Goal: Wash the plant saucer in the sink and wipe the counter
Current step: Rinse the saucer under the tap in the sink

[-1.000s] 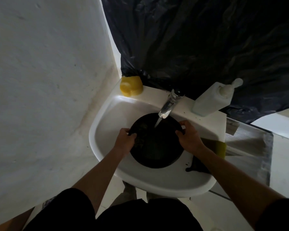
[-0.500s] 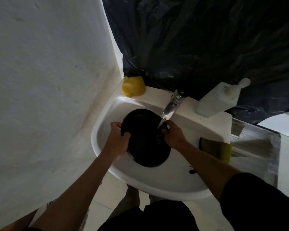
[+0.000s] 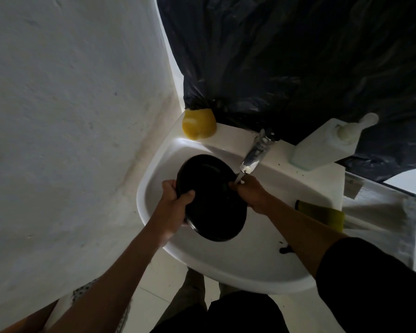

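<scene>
Head view: left hand (image 3: 175, 204) clamped on the left rim of the saucer (image 3: 211, 207), thumb over the edge. Right hand (image 3: 251, 194) is at its right side, under water from the tap (image 3: 255, 152); can't tell its grip, fingers hidden. Saucer is tilted, held inside the sink (image 3: 154, 227). Sponge (image 3: 322, 212) on the sink's right rim, soap bottle (image 3: 322, 145) behind it.

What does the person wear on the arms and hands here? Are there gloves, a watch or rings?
No gloves: the left hand and the right hand are bare. I see no watch or ring, though the light is dim. The right arm has a black sleeve on its upper part. The left arm is bare as far as the frame shows.
</scene>
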